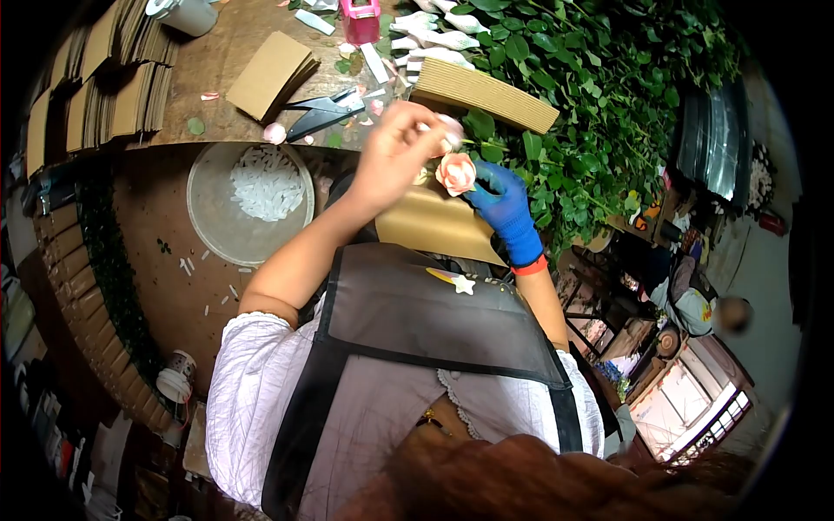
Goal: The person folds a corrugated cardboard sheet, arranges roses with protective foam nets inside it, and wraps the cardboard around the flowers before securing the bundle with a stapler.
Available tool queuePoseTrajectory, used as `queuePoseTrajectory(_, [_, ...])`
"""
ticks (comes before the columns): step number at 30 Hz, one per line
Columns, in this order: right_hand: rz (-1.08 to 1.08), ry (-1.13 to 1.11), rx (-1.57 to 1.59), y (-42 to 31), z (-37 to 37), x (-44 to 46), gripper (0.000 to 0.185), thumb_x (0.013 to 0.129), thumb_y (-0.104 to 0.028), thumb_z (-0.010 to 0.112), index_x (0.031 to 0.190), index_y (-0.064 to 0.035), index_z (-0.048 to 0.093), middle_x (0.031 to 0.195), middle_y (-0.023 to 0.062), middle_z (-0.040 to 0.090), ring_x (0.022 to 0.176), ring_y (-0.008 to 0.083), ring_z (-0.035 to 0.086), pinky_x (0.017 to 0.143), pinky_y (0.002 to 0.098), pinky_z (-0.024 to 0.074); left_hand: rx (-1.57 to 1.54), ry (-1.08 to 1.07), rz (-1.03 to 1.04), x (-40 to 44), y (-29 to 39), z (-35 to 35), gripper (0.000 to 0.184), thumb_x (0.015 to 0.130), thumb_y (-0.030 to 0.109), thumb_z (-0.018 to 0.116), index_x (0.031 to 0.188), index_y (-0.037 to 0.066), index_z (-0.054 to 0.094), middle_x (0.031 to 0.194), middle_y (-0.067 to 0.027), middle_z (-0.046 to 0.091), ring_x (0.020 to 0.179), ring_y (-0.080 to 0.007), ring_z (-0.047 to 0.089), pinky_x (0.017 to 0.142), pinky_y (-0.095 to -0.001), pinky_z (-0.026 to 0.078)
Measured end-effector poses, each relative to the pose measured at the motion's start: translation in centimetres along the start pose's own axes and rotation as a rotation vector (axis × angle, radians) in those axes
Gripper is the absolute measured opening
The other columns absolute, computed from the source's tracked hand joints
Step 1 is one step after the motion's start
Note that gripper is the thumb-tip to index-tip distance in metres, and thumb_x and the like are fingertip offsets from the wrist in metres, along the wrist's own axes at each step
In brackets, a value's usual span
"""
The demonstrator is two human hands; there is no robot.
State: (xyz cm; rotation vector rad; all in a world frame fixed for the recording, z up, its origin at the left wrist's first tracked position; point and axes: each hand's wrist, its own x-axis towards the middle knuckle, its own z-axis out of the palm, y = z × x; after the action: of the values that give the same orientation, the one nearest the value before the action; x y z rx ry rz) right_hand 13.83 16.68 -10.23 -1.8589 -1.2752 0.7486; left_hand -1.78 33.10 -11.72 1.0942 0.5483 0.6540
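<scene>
A peach-pink rose (pixel 457 174) faces up in front of my chest. My right hand (pixel 501 207), in a blue glove, is closed around it just below the bloom. Bare, my left hand (pixel 404 152) is raised beside the rose, fingers pinched together. A blurred pale pink piece shows at those fingertips, too smeared to name. Under both hands is a gold-brown sheet (pixel 434 224) over my lap. Black-handled shears (pixel 326 113) lie on the wooden table (pixel 195 91) beyond my left hand, among loose petals.
Leafy green stems (pixel 599 113) heap up at the right, with a corrugated cardboard strip (pixel 486 94) at their edge. White-netted flower heads (pixel 439 30) and a pink tape dispenser (pixel 360 22) are behind. Cardboard stacks (pixel 274 74) stand left. Below is a tub (pixel 208 239) of white pieces.
</scene>
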Motion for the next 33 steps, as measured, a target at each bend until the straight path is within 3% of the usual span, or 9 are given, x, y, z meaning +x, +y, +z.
queuePoseTrajectory(1, [-0.013, -0.011, -0.03, -0.2, -0.1, 0.1, 0.034, 0.079, -0.012, 0.079, 0.111, -0.0036, 0.072, 0.101, 0.0144, 0.073, 0.085, 0.0257, 0.071, 0.077, 0.0352, 0.0549, -0.159, 0.091, -0.016, 0.1, -0.2, -0.4, 0.017, 0.092, 0.008, 0.067, 0.109, 0.003, 0.063, 0.1, -0.0061, 0.054, 0.084, -0.0116, 0.056, 0.07, -0.0251, 0.048])
queuePoseTrajectory(2, [-0.028, -0.021, -0.059, -0.4, -0.2, 0.3, 0.034, 0.078, -0.012, 0.08, 0.11, -0.0042, 0.073, 0.1, 0.0143, 0.073, 0.085, 0.0264, 0.071, 0.077, 0.0354, 0.0549, 0.253, 0.163, -0.007, -0.2, 2.6, -1.3, 0.023, 0.093, 0.007, 0.064, 0.115, 0.003, 0.058, 0.096, -0.0051, 0.053, 0.078, -0.0117, 0.056, 0.066, -0.0271, 0.047])
queuePoseTrajectory(3, [-0.043, -0.032, -0.087, -0.6, -0.2, 0.4, 0.035, 0.077, -0.013, 0.081, 0.109, -0.0049, 0.073, 0.099, 0.0143, 0.073, 0.085, 0.0272, 0.071, 0.077, 0.0357, 0.055, 0.613, 0.201, 0.284, 0.2, 2.4, -2.7, 0.019, 0.092, 0.008, 0.065, 0.11, 0.003, 0.061, 0.09, -0.0045, 0.055, 0.07, -0.0131, 0.055, 0.063, -0.0293, 0.047])
queuePoseTrajectory(5, [-0.076, -0.031, -0.206, -0.9, -0.1, 0.8, 0.029, 0.08, -0.015, 0.077, 0.108, -0.0087, 0.074, 0.095, 0.0123, 0.073, 0.081, 0.0285, 0.07, 0.073, 0.0366, 0.055, 0.74, -0.089, 0.105, -0.3, 3.0, -5.2, 0.013, 0.091, 0.008, 0.067, 0.103, 0.005, 0.067, 0.094, -0.0019, 0.062, 0.07, -0.0094, 0.051, 0.065, -0.0238, 0.045])
queuePoseTrajectory(9, [-0.096, -0.102, -0.43, -3.7, -0.9, 2.6, 0.023, 0.085, -0.026, 0.07, 0.106, -0.0179, 0.074, 0.086, 0.0096, 0.071, 0.076, 0.0307, 0.068, 0.067, 0.0392, 0.0542, 0.925, -0.572, 0.193, 0.2, 1.6, -6.2, 0.025, 0.084, 0.027, 0.077, 0.1, 0.009, 0.072, 0.083, -0.012, 0.07, 0.081, -0.031, 0.069, 0.071, -0.0415, 0.053])
queuePoseTrajectory(13, [-0.09, -0.225, -0.56, -4.2, -2.5, 4.0, 0.018, 0.087, -0.033, 0.068, 0.099, -0.0192, 0.071, 0.082, 0.0092, 0.069, 0.074, 0.0312, 0.067, 0.065, 0.0417, 0.0526, 1.176, -0.798, 0.097, 2.9, 1.7, -5.6, 0.036, 0.082, 0.043, 0.075, 0.105, 0.015, 0.073, 0.071, -0.0112, 0.068, 0.07, -0.0346, 0.066, 0.062, -0.0435, 0.051])
queuePoseTrajectory(17, [-0.052, -0.379, -0.618, -4.2, -2.9, 4.7, 0.021, 0.088, -0.037, 0.067, 0.096, -0.018, 0.069, 0.081, 0.0104, 0.068, 0.075, 0.0323, 0.067, 0.066, 0.0442, 0.0519, 1.171, -0.872, 0.027, 3.3, 0.3, -5.0, 0.033, 0.08, 0.043, 0.071, 0.1, 0.017, 0.072, 0.084, -0.0106, 0.071, 0.077, -0.0351, 0.068, 0.066, -0.0465, 0.052])
queuePoseTrajectory(21, [-0.005, -0.479, -0.658, -3.6, -1.6, 5.3, 0.023, 0.089, -0.039, 0.066, 0.095, -0.0173, 0.068, 0.081, 0.0115, 0.068, 0.076, 0.0336, 0.067, 0.067, 0.0463, 0.0514, 1.208, -0.705, 0.064, 3.4, -0.9, -5.0, 0.035, 0.079, 0.028, 0.072, 0.111, 0.013, 0.069, 0.093, -0.0108, 0.071, 0.081, -0.0337, 0.067, 0.069, -0.0462, 0.052])
queuePoseTrajectory(33, [0.173, -0.771, -0.536, -1.9, 0.6, 7.3, 0.032, 0.084, -0.046, 0.065, 0.092, -0.0158, 0.073, 0.091, 0.0143, 0.072, 0.084, 0.0351, 0.068, 0.078, 0.044, 0.0539, 0.956, -0.369, 0.126, 1.5, -1.6, -5.4, 0.025, 0.085, 0.031, 0.076, 0.103, 0.013, 0.075, 0.089, -0.0072, 0.063, 0.085, -0.0267, 0.064, 0.075, -0.0374, 0.05])
